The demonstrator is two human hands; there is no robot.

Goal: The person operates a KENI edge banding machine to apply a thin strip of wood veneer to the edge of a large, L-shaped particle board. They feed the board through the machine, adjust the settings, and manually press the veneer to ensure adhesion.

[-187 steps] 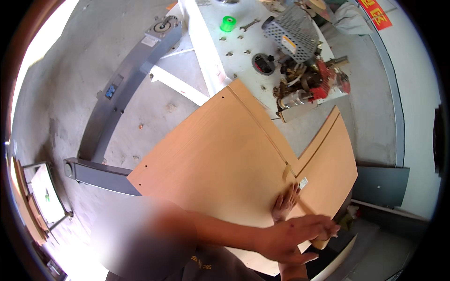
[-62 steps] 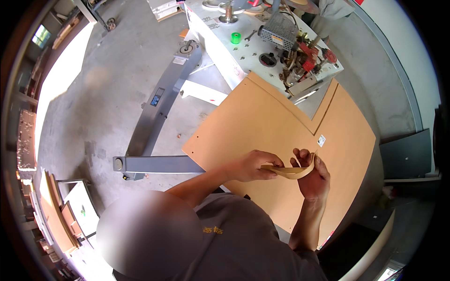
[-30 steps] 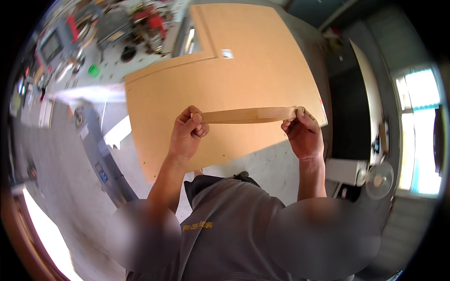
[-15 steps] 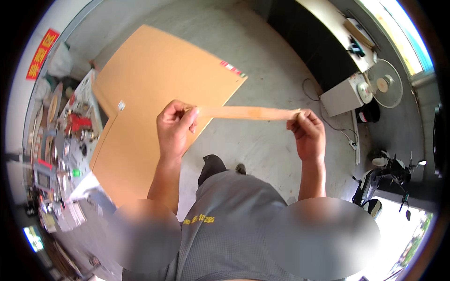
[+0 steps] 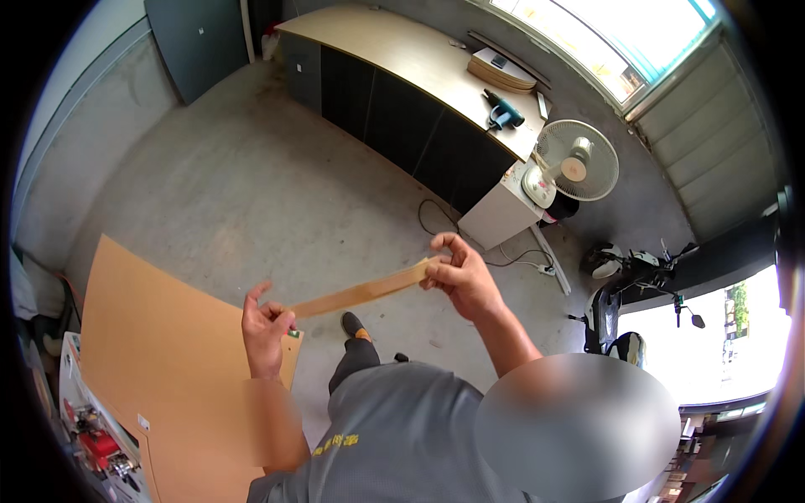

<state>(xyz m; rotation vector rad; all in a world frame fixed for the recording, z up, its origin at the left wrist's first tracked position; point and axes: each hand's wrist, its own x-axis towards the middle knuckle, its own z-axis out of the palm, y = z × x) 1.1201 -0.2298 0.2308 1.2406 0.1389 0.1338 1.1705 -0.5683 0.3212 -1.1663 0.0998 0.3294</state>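
A long, thin strip of tan adhesive tape (image 5: 365,291) stretches through the air between my hands, its right end higher in the picture than its left. My left hand (image 5: 267,331) pinches one end between thumb and fingers, above the edge of a large tan board (image 5: 159,335). The other end is pinched by my right hand (image 5: 463,278), which is over the grey floor. Behind the tape, bare floor and my shoe (image 5: 354,325) show.
A long desk (image 5: 381,42) with dark panels stands ahead, with a blue-black power tool (image 5: 503,111) on top. Right of it are a white cabinet (image 5: 501,210), a fan (image 5: 577,163) and cables (image 5: 432,214). A motorcycle (image 5: 608,310) stands at the right, red machinery (image 5: 99,448) lower left.
The view has turned right, so the board now sits lower left and the desk shows more fully. The tape has gone from nearly level to slanted, still pinched at both ends.
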